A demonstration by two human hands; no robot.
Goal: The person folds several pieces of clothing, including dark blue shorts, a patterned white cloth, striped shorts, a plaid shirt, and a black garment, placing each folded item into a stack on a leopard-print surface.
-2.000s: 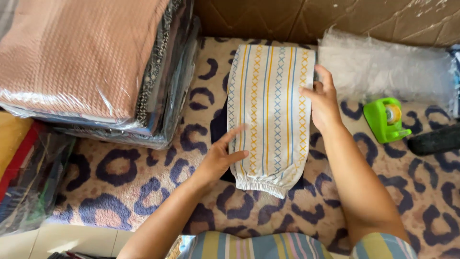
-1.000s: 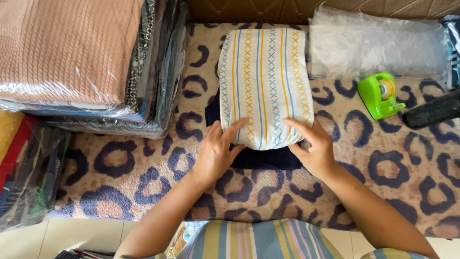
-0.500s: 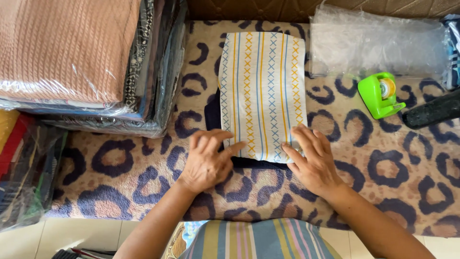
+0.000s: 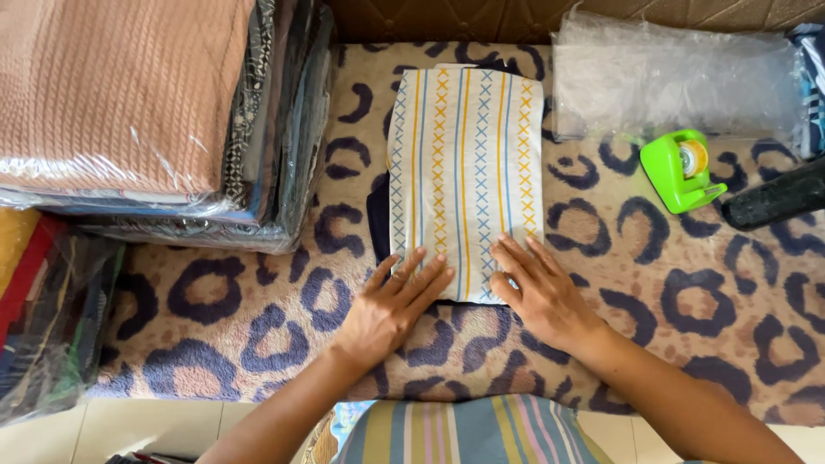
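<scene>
A folded white cloth (image 4: 468, 163) with yellow and blue cross-stitch stripes lies on a leopard-print rug (image 4: 687, 292), with a dark garment edge (image 4: 378, 223) showing beneath its left side. My left hand (image 4: 391, 305) lies flat, fingers together, on the cloth's near left corner. My right hand (image 4: 541, 288) presses flat on the near right corner, fingers spread slightly. Neither hand grips anything.
A tall stack of plastic-wrapped fabrics (image 4: 129, 112) stands at the left, with more wrapped cloth (image 4: 43, 318) lower left. Clear plastic bags (image 4: 679, 77) lie at the back right. A green tape dispenser (image 4: 679, 172) and a black object (image 4: 773, 202) sit at right.
The cloth's near end was folded up, making it shorter. Both hands moved from its sides to its near edge and now press flat on the fold.
</scene>
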